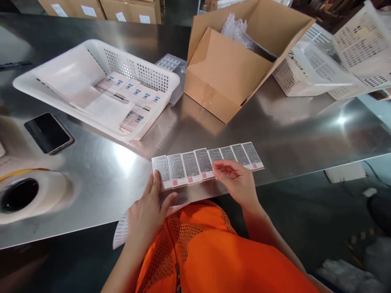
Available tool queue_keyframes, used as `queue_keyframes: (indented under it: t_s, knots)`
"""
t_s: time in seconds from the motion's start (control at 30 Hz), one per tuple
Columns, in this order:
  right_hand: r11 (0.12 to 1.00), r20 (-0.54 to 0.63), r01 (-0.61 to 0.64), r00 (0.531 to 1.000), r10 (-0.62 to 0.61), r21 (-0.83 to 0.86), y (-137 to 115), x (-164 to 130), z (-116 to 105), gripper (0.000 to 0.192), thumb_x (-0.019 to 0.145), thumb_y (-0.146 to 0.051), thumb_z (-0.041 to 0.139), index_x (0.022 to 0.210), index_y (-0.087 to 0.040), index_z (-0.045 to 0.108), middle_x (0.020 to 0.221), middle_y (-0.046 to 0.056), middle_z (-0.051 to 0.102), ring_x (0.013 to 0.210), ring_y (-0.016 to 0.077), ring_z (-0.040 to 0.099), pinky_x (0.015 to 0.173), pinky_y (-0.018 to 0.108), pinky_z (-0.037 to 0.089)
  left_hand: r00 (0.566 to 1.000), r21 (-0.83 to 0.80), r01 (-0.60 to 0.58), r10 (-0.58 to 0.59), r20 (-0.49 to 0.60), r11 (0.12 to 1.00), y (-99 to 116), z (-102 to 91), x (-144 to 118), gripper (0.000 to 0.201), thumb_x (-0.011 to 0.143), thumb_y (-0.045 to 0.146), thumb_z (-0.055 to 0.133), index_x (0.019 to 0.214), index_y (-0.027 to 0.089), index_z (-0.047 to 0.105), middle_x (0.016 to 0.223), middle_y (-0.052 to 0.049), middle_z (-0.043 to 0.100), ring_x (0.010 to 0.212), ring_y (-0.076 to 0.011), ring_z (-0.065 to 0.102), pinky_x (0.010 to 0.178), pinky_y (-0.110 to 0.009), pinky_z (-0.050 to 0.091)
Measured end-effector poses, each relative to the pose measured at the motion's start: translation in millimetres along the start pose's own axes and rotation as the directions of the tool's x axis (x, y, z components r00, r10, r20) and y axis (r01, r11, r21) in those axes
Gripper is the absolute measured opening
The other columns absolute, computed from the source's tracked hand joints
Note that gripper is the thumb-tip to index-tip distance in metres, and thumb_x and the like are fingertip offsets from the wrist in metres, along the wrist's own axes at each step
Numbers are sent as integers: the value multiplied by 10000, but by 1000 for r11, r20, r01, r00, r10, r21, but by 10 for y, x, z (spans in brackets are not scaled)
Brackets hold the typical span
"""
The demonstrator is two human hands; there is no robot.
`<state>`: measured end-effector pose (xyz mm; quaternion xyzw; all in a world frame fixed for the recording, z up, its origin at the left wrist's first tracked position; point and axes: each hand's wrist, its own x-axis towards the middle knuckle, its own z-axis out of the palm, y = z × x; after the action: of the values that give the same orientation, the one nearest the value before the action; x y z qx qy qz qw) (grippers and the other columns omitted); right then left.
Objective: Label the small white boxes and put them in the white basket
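Observation:
Several small flat white boxes point(176, 166) with grey printed panels lie side by side in a slightly uneven row along the table's front edge. Pink square marks show at the lower ends of some of them. My left hand point(146, 209) rests at the row's left end, fingertips against the leftmost box point(161, 171) and thumb spread away. Over the middle of the row, my right hand point(236, 179) has its thumb and index finger pinched together; whatever is between them is too small to make out. A printed sheet point(121, 232) hangs at the table edge, partly behind my left arm.
A white perforated basket point(165, 79) holds more small boxes and paper. Behind the row stands an open cardboard carton point(214, 73) with plastic inside. A phone point(48, 132) and a tape roll point(45, 189) lie left. White baskets point(311, 69) stand right on the metal table point(305, 142).

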<state>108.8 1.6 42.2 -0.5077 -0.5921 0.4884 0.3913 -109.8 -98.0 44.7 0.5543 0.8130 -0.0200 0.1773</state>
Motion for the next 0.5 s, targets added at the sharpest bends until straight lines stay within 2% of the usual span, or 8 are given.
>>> queue_keyframes:
  t_s: [0.07, 0.17, 0.3, 0.4, 0.5]
  knots:
    - [996, 20, -90, 996, 89, 18, -42, -6, 74, 266, 763, -424, 776, 923, -214, 743, 825, 46, 728, 765, 190, 681, 688, 310, 573, 999, -45, -24, 26, 34, 999, -40, 24, 35, 729, 959, 590, 384, 1552, 196, 225, 1568, -108, 338, 842, -330, 727, 626, -444, 578]
    - [982, 60, -188, 980, 188, -6, -96, 31, 167, 276, 763, -462, 757, 825, -194, 743, 685, 21, 690, 643, 160, 636, 587, 271, 535, 999, -61, 1, 1, 41, 998, -45, 71, 45, 717, 955, 585, 396, 1554, 228, 228, 1565, -80, 356, 825, -335, 725, 632, -455, 569]
    - [954, 139, -274, 947, 289, -121, -85, 130, 233, 305, 797, -482, 705, 768, -178, 715, 626, 3, 648, 586, 140, 597, 566, 253, 495, 999, -161, -13, 20, 40, 987, -131, 136, 43, 720, 940, 569, 442, 1553, 252, 236, 1539, -73, 417, 862, -326, 724, 638, -420, 556]
    - [934, 216, -255, 925, 311, -251, -65, 184, 254, 305, 827, -468, 662, 719, -184, 682, 601, -8, 628, 568, 141, 602, 551, 246, 458, 999, -360, -26, 36, 22, 933, -290, 203, 53, 737, 919, 538, 511, 1544, 232, 268, 1406, -108, 580, 867, -272, 727, 646, -344, 542]
    - [906, 259, -190, 918, 300, -378, -89, 208, 264, 289, 853, -415, 626, 673, -191, 656, 581, -15, 632, 558, 140, 611, 569, 246, 440, 1000, -510, -19, 11, -19, 860, -484, 262, 45, 683, 907, 508, 555, 1496, 206, 385, 1192, -106, 708, 737, -199, 719, 565, -265, 507]
